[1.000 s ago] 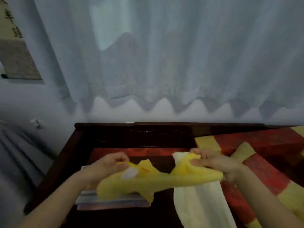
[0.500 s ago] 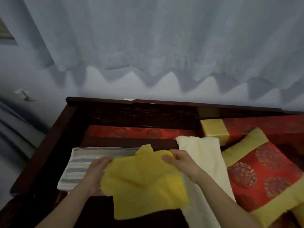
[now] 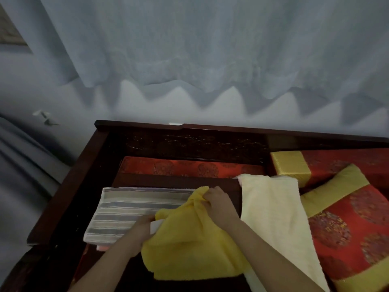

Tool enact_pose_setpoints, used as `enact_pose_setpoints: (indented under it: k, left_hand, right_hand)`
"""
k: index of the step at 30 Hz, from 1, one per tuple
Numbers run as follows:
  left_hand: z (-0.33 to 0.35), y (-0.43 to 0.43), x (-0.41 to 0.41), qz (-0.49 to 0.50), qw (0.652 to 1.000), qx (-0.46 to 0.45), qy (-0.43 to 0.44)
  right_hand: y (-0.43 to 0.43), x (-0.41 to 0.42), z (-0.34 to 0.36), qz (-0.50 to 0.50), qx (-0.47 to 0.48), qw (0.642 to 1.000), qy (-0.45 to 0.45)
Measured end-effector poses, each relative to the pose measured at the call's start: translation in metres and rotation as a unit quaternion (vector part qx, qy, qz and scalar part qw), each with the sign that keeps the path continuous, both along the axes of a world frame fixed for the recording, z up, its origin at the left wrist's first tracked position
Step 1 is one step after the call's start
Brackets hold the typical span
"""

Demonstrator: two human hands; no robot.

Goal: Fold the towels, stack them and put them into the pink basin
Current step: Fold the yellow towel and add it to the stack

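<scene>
Yellow towel [image 3: 195,247] is pinched at its far corners by both hands, left [image 3: 143,227] and right [image 3: 219,204].

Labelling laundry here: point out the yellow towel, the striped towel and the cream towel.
yellow towel [image 3: 189,249], head view, middle of its front.
striped towel [image 3: 126,211], head view, centre of its top face.
cream towel [image 3: 271,207], head view, its upper half.

- yellow towel [image 3: 189,247]: fluffy and crumpled, far corner bunched up, overlapping the near right end of the striped towel.
- striped towel [image 3: 130,209]: grey and beige bands, folded flat, on the left.
- cream towel [image 3: 273,218]: spread lengthwise, on the right.
</scene>
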State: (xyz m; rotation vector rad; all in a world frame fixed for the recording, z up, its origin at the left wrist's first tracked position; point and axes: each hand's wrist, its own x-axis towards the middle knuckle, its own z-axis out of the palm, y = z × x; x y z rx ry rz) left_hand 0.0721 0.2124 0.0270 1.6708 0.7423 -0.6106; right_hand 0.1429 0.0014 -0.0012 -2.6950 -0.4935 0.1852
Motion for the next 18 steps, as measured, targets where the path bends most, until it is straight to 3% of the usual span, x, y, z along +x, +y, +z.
enact_pose_setpoints:
  k: [5,10,14,16,18]
  left_hand:
    - [0.016,0.000,-0.018,-0.115,0.991,0.026,-0.070]
    - [0.010,-0.002,-0.039,-0.162,0.987,-0.008,0.002]
    - [-0.016,-0.021,-0.062,-0.252,0.963,0.089,0.027]
    - [-0.033,-0.031,-0.073,-0.292,0.940,0.177,0.000]
    - [-0.044,-0.040,-0.083,-0.296,0.932,0.210,-0.001]
  right_hand:
    - [-0.065,-0.027,0.019,-0.159,0.212,0.964,-0.002]
    - [-0.154,-0.089,0.032,-0.272,0.333,0.901,0.051]
    - [-0.186,-0.149,-0.001,-0.318,0.172,0.932,0.040]
    - [-0.187,-0.171,-0.020,-0.307,0.078,0.948,0.025]
    - [-0.185,-0.186,-0.042,-0.266,-0.020,0.963,0.042]
